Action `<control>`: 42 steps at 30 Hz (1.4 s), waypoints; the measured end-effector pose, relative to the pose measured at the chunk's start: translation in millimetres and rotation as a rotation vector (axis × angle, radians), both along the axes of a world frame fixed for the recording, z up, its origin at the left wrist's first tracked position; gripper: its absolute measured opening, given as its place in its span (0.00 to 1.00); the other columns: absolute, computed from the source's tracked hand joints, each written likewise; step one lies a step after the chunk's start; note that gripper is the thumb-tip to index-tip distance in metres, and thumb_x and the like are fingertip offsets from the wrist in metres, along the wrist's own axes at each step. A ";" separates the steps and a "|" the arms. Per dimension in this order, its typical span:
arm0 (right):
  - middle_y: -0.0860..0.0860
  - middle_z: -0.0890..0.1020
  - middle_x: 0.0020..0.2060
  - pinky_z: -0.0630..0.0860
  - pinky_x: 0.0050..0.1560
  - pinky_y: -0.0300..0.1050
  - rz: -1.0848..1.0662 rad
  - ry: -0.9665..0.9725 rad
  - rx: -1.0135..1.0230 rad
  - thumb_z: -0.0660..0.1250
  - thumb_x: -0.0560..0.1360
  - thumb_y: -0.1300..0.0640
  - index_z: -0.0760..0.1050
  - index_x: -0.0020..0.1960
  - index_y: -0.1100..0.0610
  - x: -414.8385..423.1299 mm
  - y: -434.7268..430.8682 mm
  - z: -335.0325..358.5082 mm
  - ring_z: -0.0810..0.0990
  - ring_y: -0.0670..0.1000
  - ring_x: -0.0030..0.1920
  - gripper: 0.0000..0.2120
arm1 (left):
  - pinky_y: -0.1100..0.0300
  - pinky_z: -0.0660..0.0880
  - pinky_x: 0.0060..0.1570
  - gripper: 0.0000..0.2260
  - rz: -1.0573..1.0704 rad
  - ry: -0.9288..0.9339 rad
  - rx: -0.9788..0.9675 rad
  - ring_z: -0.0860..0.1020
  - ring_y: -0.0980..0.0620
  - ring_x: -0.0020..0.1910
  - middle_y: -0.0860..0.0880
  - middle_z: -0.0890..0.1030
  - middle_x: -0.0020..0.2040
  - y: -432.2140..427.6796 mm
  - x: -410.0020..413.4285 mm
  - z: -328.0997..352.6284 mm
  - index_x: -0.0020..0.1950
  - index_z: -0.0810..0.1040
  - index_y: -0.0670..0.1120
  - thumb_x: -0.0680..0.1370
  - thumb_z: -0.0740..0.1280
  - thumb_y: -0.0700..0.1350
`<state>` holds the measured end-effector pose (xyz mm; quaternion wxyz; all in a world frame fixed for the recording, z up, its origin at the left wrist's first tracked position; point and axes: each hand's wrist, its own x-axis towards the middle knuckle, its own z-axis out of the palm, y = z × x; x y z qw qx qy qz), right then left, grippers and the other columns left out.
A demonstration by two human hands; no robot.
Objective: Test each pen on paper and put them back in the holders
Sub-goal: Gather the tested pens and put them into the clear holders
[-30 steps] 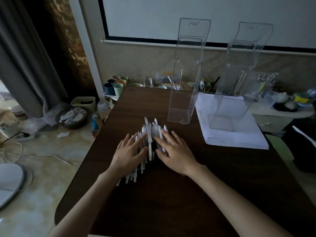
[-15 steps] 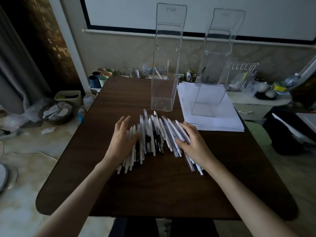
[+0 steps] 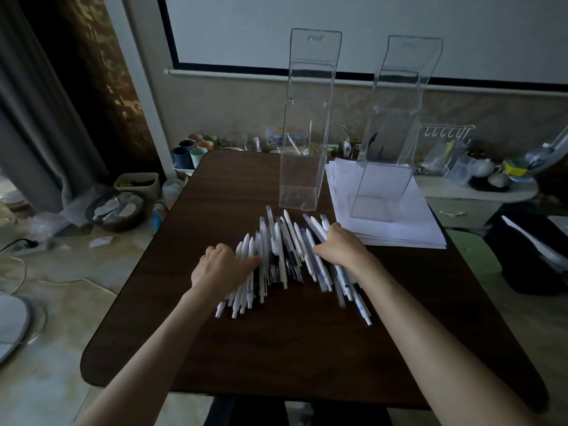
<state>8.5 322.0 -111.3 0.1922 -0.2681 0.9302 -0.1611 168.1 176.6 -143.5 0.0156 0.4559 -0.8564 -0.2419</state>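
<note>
Dark wooden table (image 3: 276, 348) is bearing a paper stack (image 3: 399, 230) at right rear. Right holder (image 3: 388, 176) is standing on it, left holder (image 3: 302, 179) beside it. Pens (image 3: 282, 250) are lying fanned mid-table. Left hand (image 3: 219, 267) is curling at their left edge, grip indiscernible. Right hand (image 3: 342, 249) is gripping right-edge pens.

A single head-worn wide-angle view looks forward and down, close over the tabletop (image 3: 276, 348); far wall (image 3: 246, 112) across the upper frame.

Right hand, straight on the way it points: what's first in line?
More pens: the right hand lies on the pile's right edge, pointing forward-left across it. Beyond, probably the base of the left holder, though depth is unclear.
</note>
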 end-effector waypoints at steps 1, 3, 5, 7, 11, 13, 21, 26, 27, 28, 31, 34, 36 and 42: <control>0.50 0.67 0.34 0.60 0.26 0.41 0.016 0.028 -0.019 0.62 0.75 0.57 0.65 0.57 0.61 -0.4 -1.9 -1.1 0.67 0.47 0.29 0.14 | 0.51 0.75 0.48 0.29 -0.007 -0.005 0.004 0.76 0.45 0.52 0.43 0.76 0.55 1.4 -2.4 0.6 0.55 0.75 0.39 0.72 0.63 0.65; 0.50 0.68 0.35 0.61 0.26 0.41 0.045 0.083 -0.076 0.59 0.78 0.58 0.65 0.50 0.61 -1.9 -2.6 -5.4 0.67 0.48 0.30 0.06 | 0.52 0.72 0.51 0.25 -0.020 -0.014 -0.024 0.74 0.45 0.55 0.43 0.74 0.57 5.3 -5.0 2.7 0.59 0.72 0.39 0.75 0.62 0.60; 0.51 0.69 0.36 0.61 0.26 0.40 0.050 0.103 -0.163 0.57 0.80 0.58 0.64 0.48 0.60 -3.7 0.3 -9.6 0.68 0.47 0.30 0.05 | 0.52 0.72 0.53 0.22 -0.021 0.025 -0.020 0.74 0.45 0.55 0.43 0.73 0.56 6.4 -5.3 1.9 0.58 0.71 0.40 0.78 0.60 0.58; 0.50 0.69 0.35 0.61 0.26 0.38 0.053 0.104 -0.271 0.56 0.81 0.57 0.63 0.48 0.59 -4.8 5.6 -10.4 0.68 0.47 0.29 0.06 | 0.53 0.72 0.51 0.17 -0.004 0.085 0.004 0.74 0.45 0.52 0.43 0.74 0.53 4.3 -4.5 -0.6 0.55 0.72 0.40 0.80 0.57 0.54; 0.52 0.72 0.38 0.69 0.31 0.40 0.065 0.021 -0.542 0.55 0.81 0.55 0.65 0.52 0.58 -6.2 17.1 -2.1 0.73 0.50 0.35 0.06 | 0.57 0.69 0.46 0.15 -0.049 0.095 -0.010 0.72 0.47 0.49 0.45 0.70 0.48 1.1 -5.6 -3.0 0.54 0.70 0.39 0.82 0.52 0.49; 0.52 0.72 0.38 0.70 0.35 0.43 0.070 -0.064 -0.684 0.55 0.81 0.54 0.66 0.53 0.55 -6.2 20.8 5.1 0.73 0.51 0.36 0.05 | 0.56 0.69 0.43 0.14 -0.022 0.189 0.105 0.73 0.47 0.45 0.44 0.72 0.47 -3.4 -8.5 -1.7 0.51 0.69 0.39 0.82 0.53 0.50; 0.48 0.74 0.34 0.71 0.41 0.41 0.033 -0.800 -1.154 0.59 0.79 0.59 0.73 0.52 0.58 -8.5 24.7 25.3 0.72 0.47 0.34 0.06 | 0.67 0.71 0.27 0.11 -0.013 0.928 0.381 0.72 0.59 0.28 0.47 0.73 0.34 -1.7 -21.4 43.3 0.46 0.69 0.38 0.82 0.57 0.46; 0.48 0.75 0.36 0.75 0.44 0.36 0.097 -0.630 -1.176 0.59 0.79 0.60 0.72 0.53 0.54 -0.1 19.7 14.4 0.75 0.46 0.39 0.05 | 0.67 0.72 0.33 0.04 -0.266 1.133 0.356 0.71 0.58 0.33 0.46 0.71 0.38 9.2 -32.1 56.1 0.52 0.67 0.37 0.81 0.56 0.38; 0.48 0.75 0.36 0.75 0.46 0.36 0.086 -0.581 -1.182 0.60 0.79 0.60 0.72 0.53 0.54 1.0 19.7 10.8 0.75 0.46 0.40 0.05 | 0.67 0.72 0.34 0.03 -0.297 1.137 0.339 0.70 0.58 0.34 0.47 0.70 0.38 10.9 -34.7 55.0 0.52 0.67 0.38 0.81 0.57 0.37; 0.49 0.75 0.37 0.75 0.47 0.37 0.063 -0.566 -1.194 0.60 0.79 0.60 0.72 0.54 0.53 2.6 20.4 7.2 0.75 0.46 0.41 0.06 | 0.66 0.71 0.35 0.02 -0.324 1.131 0.322 0.70 0.57 0.35 0.47 0.69 0.39 12.8 -36.4 52.7 0.51 0.67 0.38 0.80 0.57 0.37; 0.50 0.76 0.40 0.75 0.47 0.38 0.024 -0.547 -1.184 0.61 0.79 0.58 0.71 0.54 0.52 8.9 22.0 -3.6 0.77 0.46 0.44 0.06 | 0.62 0.72 0.36 0.01 -0.382 1.079 0.330 0.68 0.52 0.36 0.45 0.69 0.39 19.1 -39.6 43.3 0.51 0.68 0.41 0.80 0.58 0.38; 0.49 0.77 0.42 0.77 0.46 0.37 0.042 -0.462 -1.119 0.61 0.79 0.57 0.70 0.56 0.50 17.8 20.9 -9.6 0.78 0.42 0.44 0.07 | 0.61 0.72 0.36 0.01 -0.394 1.080 0.350 0.69 0.53 0.35 0.51 0.70 0.38 25.5 -41.0 37.3 0.49 0.70 0.43 0.80 0.60 0.39; 0.49 0.77 0.42 0.78 0.51 0.42 0.061 -0.434 -1.091 0.62 0.78 0.56 0.70 0.55 0.49 20.6 19.9 -12.6 0.79 0.46 0.46 0.06 | 0.58 0.73 0.36 0.01 -0.400 1.064 0.345 0.70 0.52 0.35 0.52 0.71 0.37 24.6 -42.1 32.9 0.49 0.70 0.45 0.79 0.62 0.39; 0.51 0.72 0.37 0.76 0.40 0.35 0.010 -0.355 -1.160 0.57 0.80 0.57 0.68 0.57 0.56 21.9 14.8 -8.9 0.74 0.41 0.35 0.07 | 0.59 0.71 0.34 0.06 -0.294 1.146 0.486 0.68 0.53 0.31 0.48 0.69 0.34 20.0 -39.4 33.2 0.52 0.70 0.41 0.80 0.60 0.43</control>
